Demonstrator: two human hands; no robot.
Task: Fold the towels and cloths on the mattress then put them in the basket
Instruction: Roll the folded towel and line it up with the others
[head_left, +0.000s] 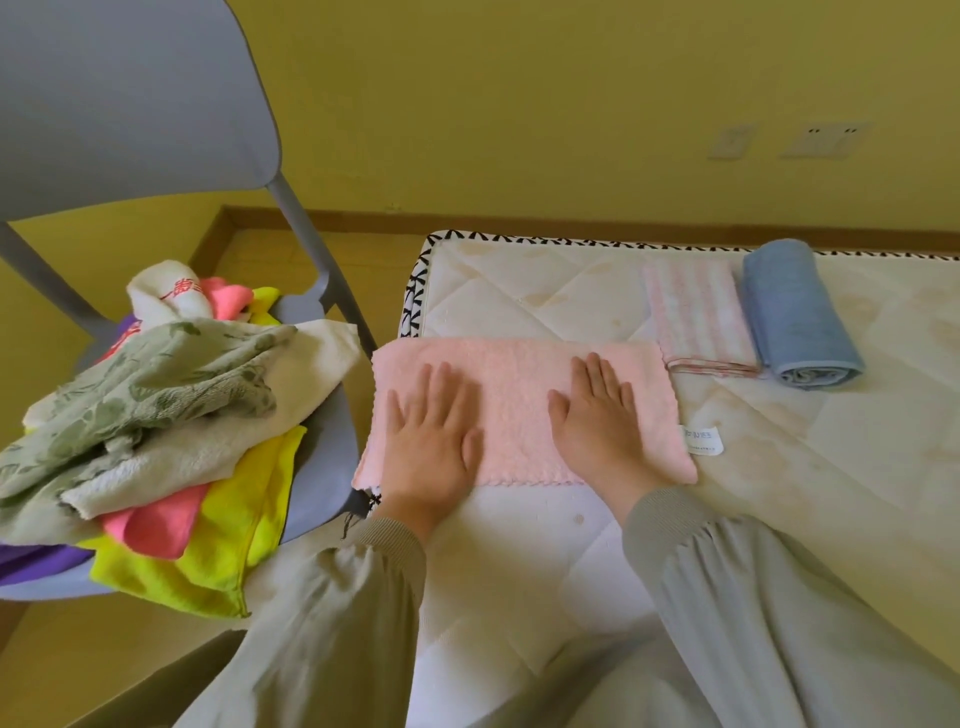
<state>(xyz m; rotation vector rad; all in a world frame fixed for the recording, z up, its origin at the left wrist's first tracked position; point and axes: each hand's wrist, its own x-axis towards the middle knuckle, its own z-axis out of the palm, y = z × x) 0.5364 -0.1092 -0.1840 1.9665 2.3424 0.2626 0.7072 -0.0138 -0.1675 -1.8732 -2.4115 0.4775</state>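
At the mattress's near-left corner, the pink towel lies flat, its left edge overhanging. Left hand and right hand both press it, palms down, fingers spread, gripping nothing. Folded striped cloth and rolled blue towel sit toward the far edge. No basket visible. Risk: overhanging edge slips, skewing the fold.

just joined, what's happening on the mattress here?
A person is folding laundry. Both hands, left hand and right hand, lie flat and open on a pink towel spread on the mattress, pressing it smooth. Beside it sit a folded pink striped cloth and a rolled blue towel. A pile of unfolded cloths waits on the grey chair. No basket in view.
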